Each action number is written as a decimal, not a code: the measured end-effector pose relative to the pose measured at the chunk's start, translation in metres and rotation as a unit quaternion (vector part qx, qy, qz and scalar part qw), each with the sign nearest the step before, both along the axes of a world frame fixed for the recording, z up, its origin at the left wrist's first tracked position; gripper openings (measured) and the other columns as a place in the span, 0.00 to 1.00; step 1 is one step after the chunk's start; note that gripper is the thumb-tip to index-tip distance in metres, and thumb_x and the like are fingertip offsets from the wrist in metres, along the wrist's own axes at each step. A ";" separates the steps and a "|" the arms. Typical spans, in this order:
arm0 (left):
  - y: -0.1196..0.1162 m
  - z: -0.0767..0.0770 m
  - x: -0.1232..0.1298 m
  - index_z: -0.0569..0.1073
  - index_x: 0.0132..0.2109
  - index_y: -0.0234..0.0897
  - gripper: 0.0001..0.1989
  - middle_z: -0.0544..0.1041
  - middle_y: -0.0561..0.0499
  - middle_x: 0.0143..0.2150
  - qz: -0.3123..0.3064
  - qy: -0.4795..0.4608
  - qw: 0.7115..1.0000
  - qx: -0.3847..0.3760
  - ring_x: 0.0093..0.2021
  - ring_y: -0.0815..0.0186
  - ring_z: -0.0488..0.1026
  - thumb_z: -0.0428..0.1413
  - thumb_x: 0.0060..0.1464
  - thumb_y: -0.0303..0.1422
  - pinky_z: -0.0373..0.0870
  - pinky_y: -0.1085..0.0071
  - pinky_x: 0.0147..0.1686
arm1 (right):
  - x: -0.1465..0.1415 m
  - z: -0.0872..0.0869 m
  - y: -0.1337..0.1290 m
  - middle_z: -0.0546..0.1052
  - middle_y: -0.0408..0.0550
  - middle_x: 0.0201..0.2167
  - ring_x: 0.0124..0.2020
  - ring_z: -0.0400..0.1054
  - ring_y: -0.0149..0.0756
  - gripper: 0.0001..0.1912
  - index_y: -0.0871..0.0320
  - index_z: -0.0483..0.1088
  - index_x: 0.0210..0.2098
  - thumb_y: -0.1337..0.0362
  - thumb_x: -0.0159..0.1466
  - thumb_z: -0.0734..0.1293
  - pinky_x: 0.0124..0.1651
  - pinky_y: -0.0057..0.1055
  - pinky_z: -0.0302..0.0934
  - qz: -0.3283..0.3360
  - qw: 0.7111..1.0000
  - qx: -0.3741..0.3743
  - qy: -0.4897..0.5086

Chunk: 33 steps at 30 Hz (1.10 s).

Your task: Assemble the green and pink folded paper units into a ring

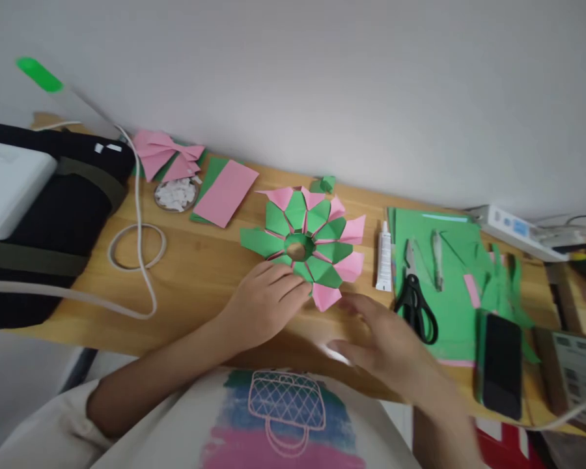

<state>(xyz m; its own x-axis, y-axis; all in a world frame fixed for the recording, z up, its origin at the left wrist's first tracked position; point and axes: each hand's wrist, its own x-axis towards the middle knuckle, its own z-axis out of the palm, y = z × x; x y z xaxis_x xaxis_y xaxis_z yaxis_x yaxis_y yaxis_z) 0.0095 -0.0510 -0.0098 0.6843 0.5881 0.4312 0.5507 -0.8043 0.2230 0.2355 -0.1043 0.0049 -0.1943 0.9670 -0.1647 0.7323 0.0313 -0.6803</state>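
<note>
A ring of folded green and pink paper pieces, shaped like a flower with a round hole in its middle, lies on the wooden table. My left hand rests on its lower left part, fingers together over the green petals; whatever is under the fingers is hidden. My right hand, blurred by motion, is to the lower right of the ring, thumb and fingers apart with nothing between them. Right of the ring lies a white glue tube. Black scissors rest on green sheets.
Pink and green strips, a dish of white bits and folded pink paper sit at the back left. A white cable crosses the left side. A phone and power strip are at the right.
</note>
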 end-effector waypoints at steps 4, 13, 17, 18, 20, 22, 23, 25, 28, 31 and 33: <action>-0.004 -0.007 0.003 0.74 0.41 0.33 0.08 0.78 0.50 0.34 0.006 -0.018 1.000 -0.014 0.37 0.62 0.71 0.49 0.63 0.26 0.65 0.65 0.40 | -0.048 -0.059 -0.018 0.77 0.50 0.40 0.35 0.73 0.40 0.26 0.55 0.65 0.47 0.60 0.52 0.75 0.35 0.36 0.69 -0.226 0.955 0.074 0.174; -0.011 -0.009 0.012 0.74 0.42 0.33 0.10 0.78 0.49 0.33 0.032 -0.115 0.983 -0.142 0.35 0.64 0.72 0.47 0.63 0.26 0.68 0.65 0.37 | -0.065 -0.070 -0.025 0.75 0.44 0.34 0.34 0.71 0.34 0.11 0.54 0.68 0.42 0.66 0.59 0.69 0.37 0.33 0.68 -0.242 0.921 0.217 0.216; -0.008 -0.007 0.018 0.74 0.44 0.35 0.08 0.79 0.50 0.36 0.061 -0.132 0.966 -0.216 0.38 0.64 0.74 0.50 0.62 0.27 0.69 0.65 0.39 | -0.062 -0.061 -0.016 0.76 0.45 0.32 0.33 0.70 0.34 0.06 0.56 0.72 0.38 0.71 0.61 0.67 0.35 0.31 0.65 -0.221 0.922 0.277 0.154; -0.007 -0.007 0.019 0.73 0.45 0.36 0.08 0.79 0.49 0.38 0.075 -0.133 0.963 -0.221 0.39 0.63 0.74 0.51 0.61 0.28 0.69 0.64 0.40 | -0.061 -0.060 -0.014 0.76 0.45 0.32 0.33 0.70 0.34 0.06 0.56 0.73 0.38 0.72 0.61 0.67 0.35 0.31 0.64 -0.222 0.920 0.294 0.135; -0.005 -0.007 0.020 0.72 0.45 0.36 0.07 0.78 0.48 0.40 0.100 -0.127 0.962 -0.222 0.41 0.61 0.74 0.53 0.60 0.31 0.69 0.62 0.41 | -0.059 -0.057 -0.011 0.76 0.46 0.31 0.32 0.70 0.34 0.06 0.57 0.72 0.37 0.73 0.62 0.66 0.34 0.31 0.63 -0.222 0.916 0.320 0.099; -0.003 -0.007 0.020 0.72 0.42 0.36 0.05 0.78 0.48 0.38 0.108 -0.102 0.964 -0.222 0.40 0.59 0.73 0.54 0.59 0.32 0.68 0.61 0.40 | -0.057 -0.054 -0.009 0.75 0.46 0.30 0.32 0.69 0.34 0.05 0.58 0.71 0.36 0.73 0.62 0.66 0.34 0.30 0.62 -0.210 0.916 0.334 0.068; -0.002 -0.007 0.019 0.72 0.39 0.36 0.04 0.77 0.48 0.36 0.107 -0.085 0.965 -0.224 0.39 0.59 0.73 0.54 0.59 0.32 0.67 0.62 0.39 | -0.055 -0.052 -0.008 0.75 0.45 0.29 0.31 0.68 0.34 0.05 0.58 0.71 0.36 0.72 0.62 0.66 0.33 0.30 0.62 -0.200 0.919 0.336 0.055; -0.001 -0.007 0.020 0.71 0.33 0.36 0.05 0.77 0.49 0.32 0.101 -0.047 0.968 -0.224 0.37 0.60 0.72 0.54 0.59 0.30 0.66 0.62 0.38 | -0.053 -0.049 -0.006 0.73 0.44 0.27 0.29 0.67 0.33 0.03 0.58 0.70 0.34 0.71 0.62 0.66 0.32 0.29 0.60 -0.179 0.926 0.332 0.029; 0.003 -0.005 0.025 0.71 0.31 0.35 0.07 0.76 0.49 0.31 0.112 0.029 0.969 -0.219 0.37 0.59 0.72 0.53 0.59 0.28 0.64 0.62 0.37 | -0.052 -0.045 -0.001 0.72 0.45 0.26 0.27 0.65 0.33 0.03 0.58 0.69 0.33 0.70 0.63 0.64 0.30 0.29 0.58 -0.163 0.935 0.316 -0.004; 0.009 0.000 0.033 0.71 0.31 0.34 0.09 0.76 0.47 0.31 0.131 0.077 0.967 -0.203 0.37 0.57 0.72 0.52 0.60 0.28 0.63 0.60 0.37 | -0.055 -0.045 0.008 0.72 0.45 0.26 0.26 0.64 0.33 0.04 0.59 0.70 0.34 0.69 0.64 0.63 0.29 0.29 0.57 -0.163 0.936 0.310 -0.029; 0.013 0.002 0.036 0.71 0.31 0.33 0.08 0.75 0.45 0.31 0.134 0.082 0.969 -0.191 0.38 0.54 0.72 0.53 0.59 0.29 0.63 0.59 0.37 | -0.056 -0.046 0.014 0.72 0.45 0.26 0.26 0.63 0.33 0.05 0.60 0.71 0.34 0.68 0.64 0.63 0.28 0.29 0.56 -0.164 0.934 0.315 -0.039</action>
<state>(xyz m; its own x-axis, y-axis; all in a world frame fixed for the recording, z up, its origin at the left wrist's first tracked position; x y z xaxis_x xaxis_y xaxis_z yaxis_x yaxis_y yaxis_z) 0.0458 -0.0385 -0.0073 0.5257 0.8495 0.0455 0.7814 -0.5033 0.3689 0.1793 -0.0905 -0.0411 0.1176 0.8823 0.4558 0.8191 0.1733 -0.5469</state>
